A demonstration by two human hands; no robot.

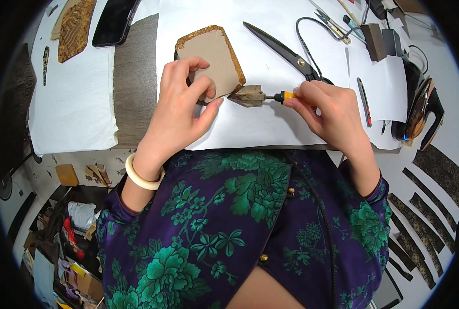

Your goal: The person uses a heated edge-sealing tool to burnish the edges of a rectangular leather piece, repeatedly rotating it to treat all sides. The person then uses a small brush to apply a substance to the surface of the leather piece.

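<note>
On the white paper lies a beige board with rounded corners, edged in folded-over gold-brown patterned fabric. My left hand grips the board at its lower left, fingers curled on its face and thumb by the lower edge. In my closed right hand is a small craft iron with a yellow and black handle. Its flat, pointed metal head touches or nearly touches the board's lower right corner, close to my left thumb. A dark cord runs up from near my right hand.
Large black scissors lie just beyond my right hand. A craft knife, dark blocks and a clothes iron are to the right. At far left sit a phone and patterned fabric. Dark strips lie lower right.
</note>
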